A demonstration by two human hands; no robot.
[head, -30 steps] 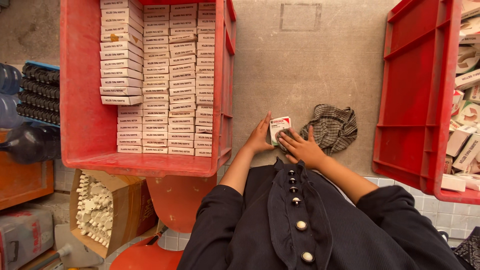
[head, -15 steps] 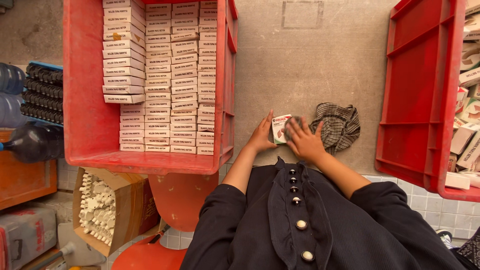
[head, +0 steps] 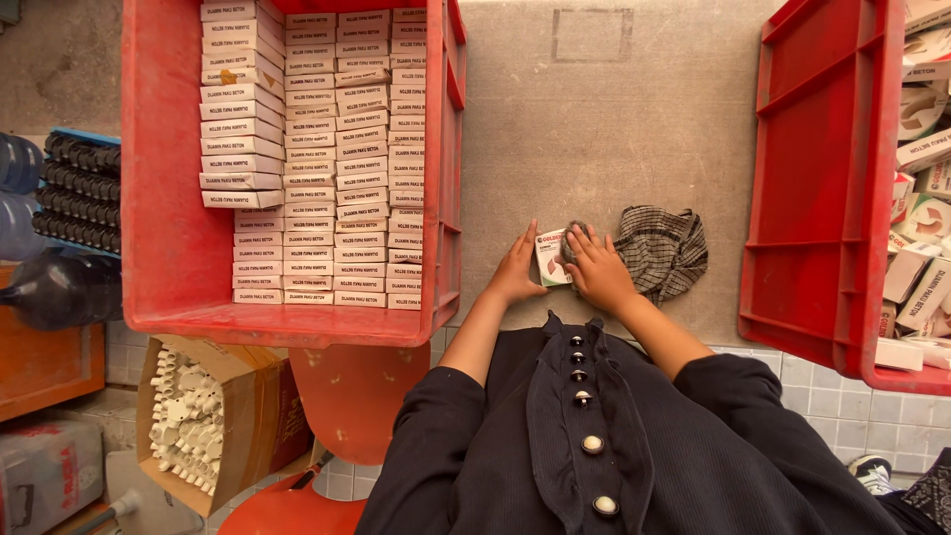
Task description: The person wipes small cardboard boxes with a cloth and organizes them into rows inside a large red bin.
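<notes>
Box [head: 551, 257] on the grey table [head: 594, 119] beside the checked cloth [head: 666, 250] — left hand [head: 515, 272] flat against its side, right hand [head: 597, 267] curled over top, neither clamped: best pressed square, flaps tucked flush.
</notes>
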